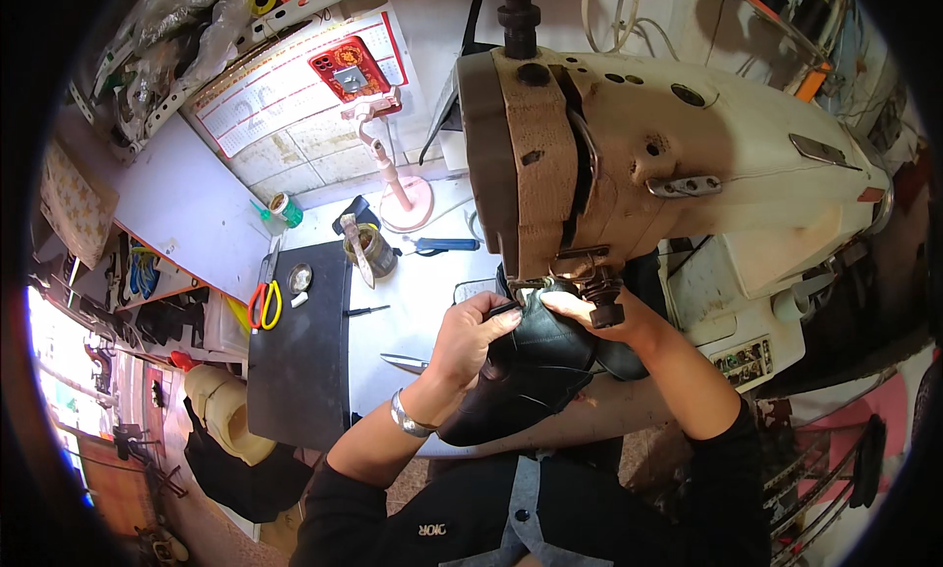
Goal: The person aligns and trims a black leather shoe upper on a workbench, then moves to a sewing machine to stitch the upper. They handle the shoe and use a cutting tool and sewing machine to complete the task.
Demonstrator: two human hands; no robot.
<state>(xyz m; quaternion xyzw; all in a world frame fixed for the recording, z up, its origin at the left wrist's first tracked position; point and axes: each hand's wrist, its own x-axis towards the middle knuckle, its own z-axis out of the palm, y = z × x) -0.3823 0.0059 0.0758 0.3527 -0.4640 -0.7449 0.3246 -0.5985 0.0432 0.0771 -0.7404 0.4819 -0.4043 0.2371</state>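
- Nearest, past the dark sleeves, the left hand wears a silver bracelet and pinches the upper left edge of a black leather piece between thumb and bent fingers, with no gap showing.
- The right hand comes in from the right, a digit pressed on the leather's top; how the other fingers close is hidden.
- The leather lies between the hands, below the machine's needle area, near the worktop's front edge. Its long axis runs from the needle area toward that edge, slanting left.
- The key relation: the leather's upper end sits directly beneath the needle area, with both hands close by; the right hand's tip looks slightly nearer.
- Over it looms the large sewing machine, reaching in from the right.
- Left of the hands, a small blade lies on the worktop; a black mat covers its left edge, bearing red-and-yellow-handled scissors.
- Farther back stand a jar and, near the far edge, a pink stand with a red phone, before a wall calendar.
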